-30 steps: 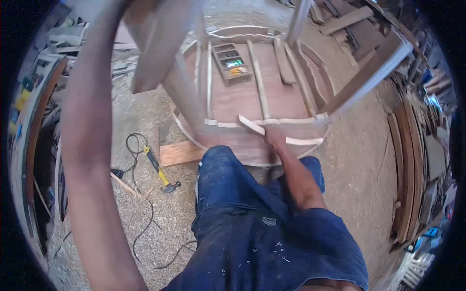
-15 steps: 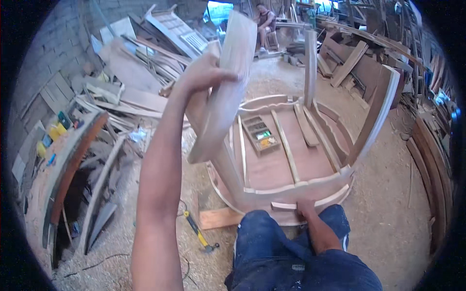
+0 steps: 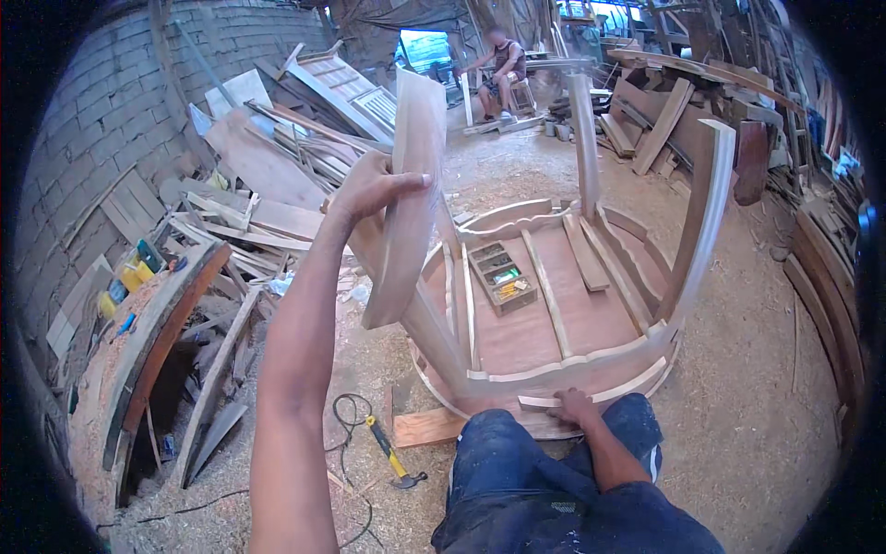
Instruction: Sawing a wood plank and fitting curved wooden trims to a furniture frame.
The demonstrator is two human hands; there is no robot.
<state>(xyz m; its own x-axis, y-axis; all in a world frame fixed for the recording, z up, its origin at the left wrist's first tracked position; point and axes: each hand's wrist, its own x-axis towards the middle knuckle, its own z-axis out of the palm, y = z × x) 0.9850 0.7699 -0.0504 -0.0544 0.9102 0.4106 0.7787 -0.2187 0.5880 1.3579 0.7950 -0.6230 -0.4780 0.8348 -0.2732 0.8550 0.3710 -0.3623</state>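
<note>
My left hand (image 3: 369,192) is raised and closed on a broad, slightly curved wooden board (image 3: 413,185), which stands nearly upright, its thumb across the face. Behind the board, one leg of an upside-down wooden table (image 3: 614,319) leans out to the left. At the table's near edge my right hand (image 3: 578,408) rests, fingers stretched and apart, over a short curved wooden strip (image 3: 628,380) against the frame. Its fingertips reach toward the strip's left end. Inside the upturned table sits a divided wooden box (image 3: 503,279) with small green and yellow items.
A hammer (image 3: 392,452) lies on the shavings-covered floor, near a black cord (image 3: 346,429) and a wood block (image 3: 426,428). Curved workpieces (image 3: 171,346) stand at left. Lumber piles (image 3: 277,208) line the left and back; a person (image 3: 504,74) sits far off.
The board in my left hand has moved left and lower and now looks sharp rather than blurred. My right hand's fingers have loosened and spread on the strip. The view has tilted up.
</note>
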